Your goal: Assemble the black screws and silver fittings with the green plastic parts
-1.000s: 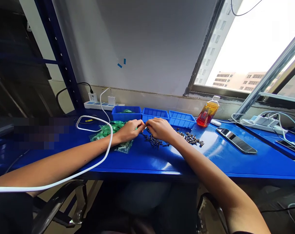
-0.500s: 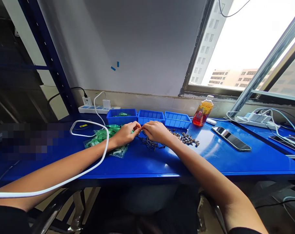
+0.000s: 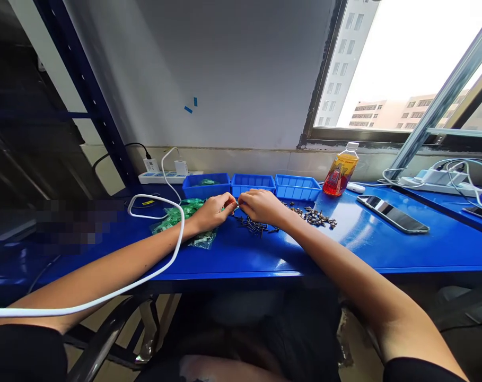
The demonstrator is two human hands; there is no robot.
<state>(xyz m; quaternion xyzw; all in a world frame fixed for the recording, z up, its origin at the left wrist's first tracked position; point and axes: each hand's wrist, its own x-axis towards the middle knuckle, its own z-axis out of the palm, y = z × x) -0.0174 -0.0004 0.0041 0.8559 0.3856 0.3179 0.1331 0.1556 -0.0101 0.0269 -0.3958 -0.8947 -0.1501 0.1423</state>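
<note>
My left hand (image 3: 215, 212) is closed in a pinch above the edge of a pile of green plastic bags (image 3: 181, 210). Fingertip to fingertip with it, my right hand (image 3: 261, 205) also pinches. Something tiny and pale shows between the fingertips, too small to name. Under and beside my right hand lie dark, long screws (image 3: 256, 226). Farther right, partly behind my right wrist, is a heap of short metal screw-like pieces (image 3: 318, 217). A small clear bag (image 3: 203, 240) lies below my left wrist.
Three blue bins stand along the wall: a left bin (image 3: 189, 192) holding green pieces, a middle bin (image 3: 252, 184) and a right bin (image 3: 298, 187). A drink bottle (image 3: 340, 171) and a phone (image 3: 392, 214) are rightward. A white cable (image 3: 182, 225) loops over my left forearm.
The whole view has shifted slightly, so the bench appears farther right and higher. Both hands remain pinched together, with a tiny pale bit now visible between the fingertips.
</note>
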